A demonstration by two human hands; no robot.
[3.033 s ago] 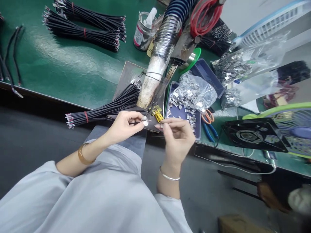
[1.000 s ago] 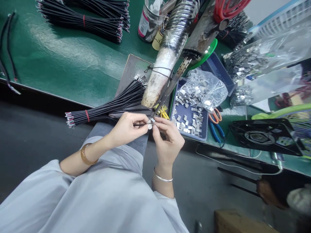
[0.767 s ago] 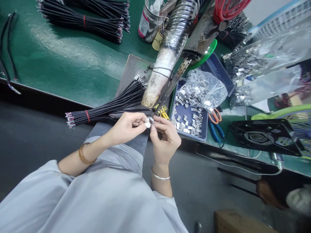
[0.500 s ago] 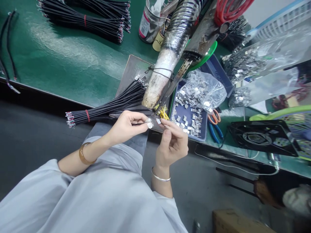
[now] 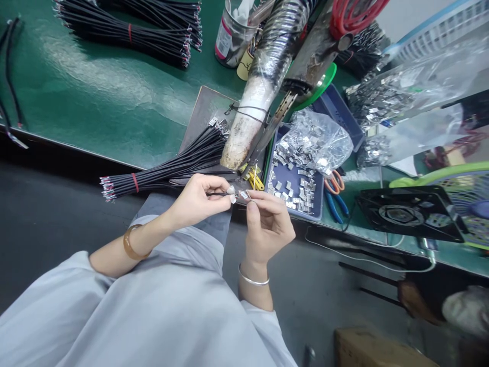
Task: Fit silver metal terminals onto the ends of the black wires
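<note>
Black cable and metal plug, held end to end.
The cable is thin, pinched in my left hand, its tip poking past the fingers at the plug. The plug is small, silver, boxy, slightly tilted, gripped at the fingertips of my right hand. Can't tell if cable and plug touch.

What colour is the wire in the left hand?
The wire is black; it shows in the head view, the only one here.
</note>
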